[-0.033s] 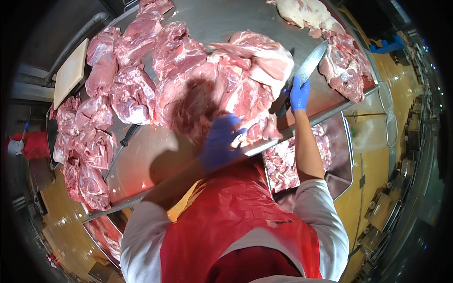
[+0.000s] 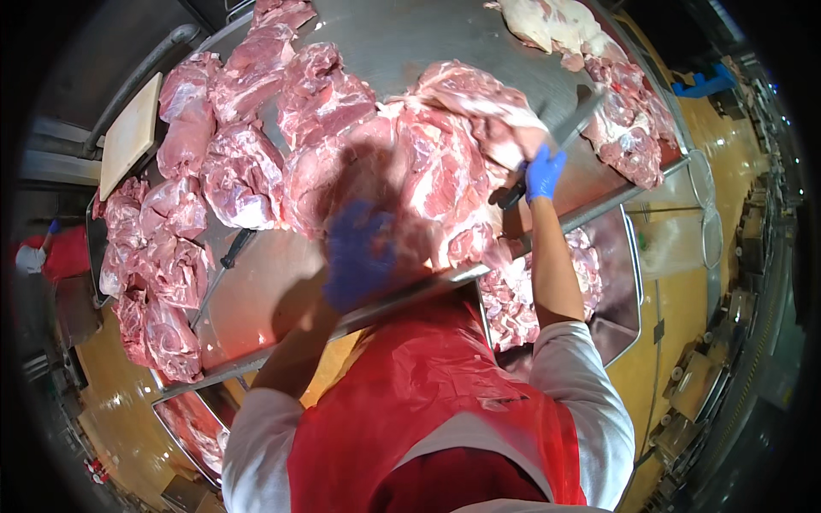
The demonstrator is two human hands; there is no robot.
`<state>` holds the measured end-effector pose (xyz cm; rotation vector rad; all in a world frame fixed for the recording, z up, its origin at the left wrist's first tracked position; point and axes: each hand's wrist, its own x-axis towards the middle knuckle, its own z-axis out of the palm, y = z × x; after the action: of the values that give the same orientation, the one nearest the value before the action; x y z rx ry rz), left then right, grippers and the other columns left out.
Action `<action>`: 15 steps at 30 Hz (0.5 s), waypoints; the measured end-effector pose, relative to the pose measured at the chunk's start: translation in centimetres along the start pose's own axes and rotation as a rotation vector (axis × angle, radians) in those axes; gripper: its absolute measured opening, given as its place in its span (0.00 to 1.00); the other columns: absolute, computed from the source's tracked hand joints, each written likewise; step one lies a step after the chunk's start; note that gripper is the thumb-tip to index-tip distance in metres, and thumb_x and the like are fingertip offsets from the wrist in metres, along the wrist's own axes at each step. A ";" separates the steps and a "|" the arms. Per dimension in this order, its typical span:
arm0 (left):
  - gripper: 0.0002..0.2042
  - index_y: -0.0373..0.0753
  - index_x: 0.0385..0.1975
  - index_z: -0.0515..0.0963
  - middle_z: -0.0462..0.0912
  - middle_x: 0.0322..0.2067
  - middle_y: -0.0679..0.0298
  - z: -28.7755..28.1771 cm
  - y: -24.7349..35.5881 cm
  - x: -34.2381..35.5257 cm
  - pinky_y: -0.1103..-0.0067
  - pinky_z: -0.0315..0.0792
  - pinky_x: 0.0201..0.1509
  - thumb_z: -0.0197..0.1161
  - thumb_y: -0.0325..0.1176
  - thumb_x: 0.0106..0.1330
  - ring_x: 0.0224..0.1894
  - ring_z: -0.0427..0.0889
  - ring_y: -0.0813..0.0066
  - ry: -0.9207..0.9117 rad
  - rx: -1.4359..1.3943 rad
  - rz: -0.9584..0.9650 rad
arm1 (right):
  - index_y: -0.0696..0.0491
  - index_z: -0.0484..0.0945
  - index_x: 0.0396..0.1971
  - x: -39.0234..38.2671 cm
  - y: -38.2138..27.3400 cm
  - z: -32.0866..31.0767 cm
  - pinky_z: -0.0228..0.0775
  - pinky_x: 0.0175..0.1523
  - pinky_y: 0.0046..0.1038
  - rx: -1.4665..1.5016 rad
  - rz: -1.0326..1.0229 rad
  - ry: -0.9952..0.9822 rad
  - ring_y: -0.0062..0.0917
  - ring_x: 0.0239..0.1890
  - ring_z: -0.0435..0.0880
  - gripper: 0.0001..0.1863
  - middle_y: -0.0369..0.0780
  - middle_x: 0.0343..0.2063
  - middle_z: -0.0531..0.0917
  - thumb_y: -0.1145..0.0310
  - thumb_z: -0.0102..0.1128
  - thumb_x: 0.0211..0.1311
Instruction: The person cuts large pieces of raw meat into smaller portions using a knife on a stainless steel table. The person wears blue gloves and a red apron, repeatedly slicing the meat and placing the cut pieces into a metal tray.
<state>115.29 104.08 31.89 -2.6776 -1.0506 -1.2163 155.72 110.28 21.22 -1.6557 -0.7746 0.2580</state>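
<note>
My right hand [image 2: 544,173], in a blue glove, is closed around a large knife [image 2: 575,120]. Its blade points up and to the right, blurred, and part of its black handle shows below the hand. My left hand [image 2: 357,256], also gloved in blue, is smeared by motion, but its fingers look spread. It is over the near edge of a big cut of raw meat [image 2: 440,171]; I cannot tell whether it touches. A pale flap of fat and skin [image 2: 513,137] lies at the meat's right side, close to my right hand.
Several boned cuts [image 2: 244,167] cover the left of the steel table [image 2: 368,30]. Among them lies a black-handled tool [image 2: 233,248] with a thin shaft. More meat [image 2: 629,128] lies at right. A bin of trimmings [image 2: 513,312] stands below the front edge; a white board [image 2: 130,137] is far left.
My left hand has moved left and a little away from me, off the meat's near corner. The flap on the right has shifted towards my right hand. The knife blade has become blurred.
</note>
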 end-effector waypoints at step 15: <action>0.33 0.32 0.62 0.64 0.77 0.52 0.56 3.3 -16.4 -1.3 0.73 0.73 0.60 0.68 0.28 0.55 0.54 0.78 0.64 0.002 -0.676 -1.271 | 0.63 0.70 0.53 10.6 5.3 9.4 0.74 0.52 0.35 -0.063 0.064 0.037 0.35 0.45 0.81 0.25 0.47 0.45 0.81 0.67 0.64 0.59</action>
<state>107.21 116.94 24.68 -2.1438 -2.9991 -1.9146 160.24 123.96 16.53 -1.7424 -0.7092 0.2494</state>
